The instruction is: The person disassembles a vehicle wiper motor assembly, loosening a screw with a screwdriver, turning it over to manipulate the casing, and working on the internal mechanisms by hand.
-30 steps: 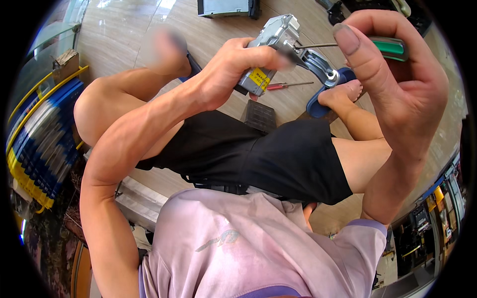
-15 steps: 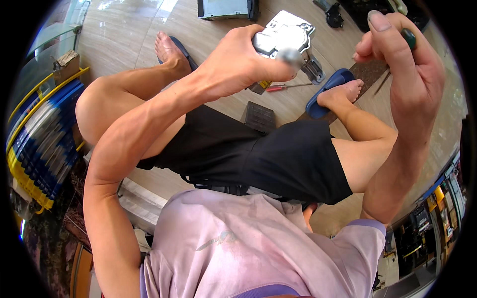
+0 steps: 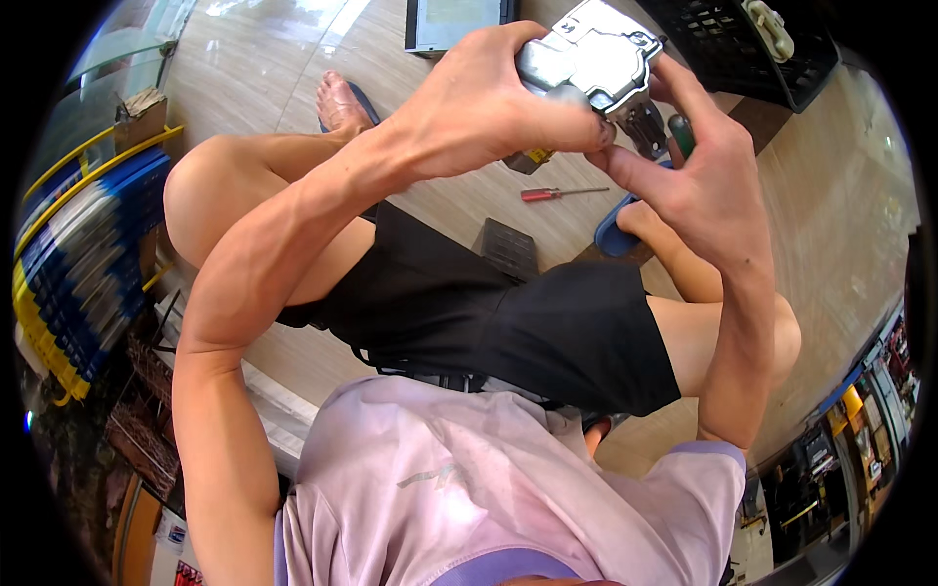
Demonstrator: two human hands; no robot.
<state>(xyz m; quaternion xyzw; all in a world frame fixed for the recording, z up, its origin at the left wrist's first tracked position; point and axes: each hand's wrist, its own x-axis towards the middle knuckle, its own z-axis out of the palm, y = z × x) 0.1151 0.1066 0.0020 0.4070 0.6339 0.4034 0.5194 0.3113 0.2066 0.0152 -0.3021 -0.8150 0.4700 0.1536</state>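
Up at the top middle, my left hand [image 3: 489, 98] is closed round a shiny silver metal housing [image 3: 596, 54] of blocky shape, its thumb along the near side. Dark fittings hang from the housing's lower right side. My right hand [image 3: 708, 176] comes in from the right, its thumb and fingers curled about those fittings, touching the housing. A green-handled screwdriver [image 3: 681, 137] is tucked within the right hand, its shaft hidden now. Below the hands, a red-handled screwdriver [image 3: 557, 194] lies on the tiled floor.
A black box [image 3: 505, 249] sits on the floor between my legs. Beyond it is a yellow-and-black item [image 3: 529, 159]. At the top stand a grey boxy unit [image 3: 459, 24] and a black crate [image 3: 782, 59]. Blue packets in a yellow rack [image 3: 93, 244] are at left.
My right hand, raised apart at the upper right before, has come left and down onto the metal housing. The left hand with the housing has shifted slightly up and right.
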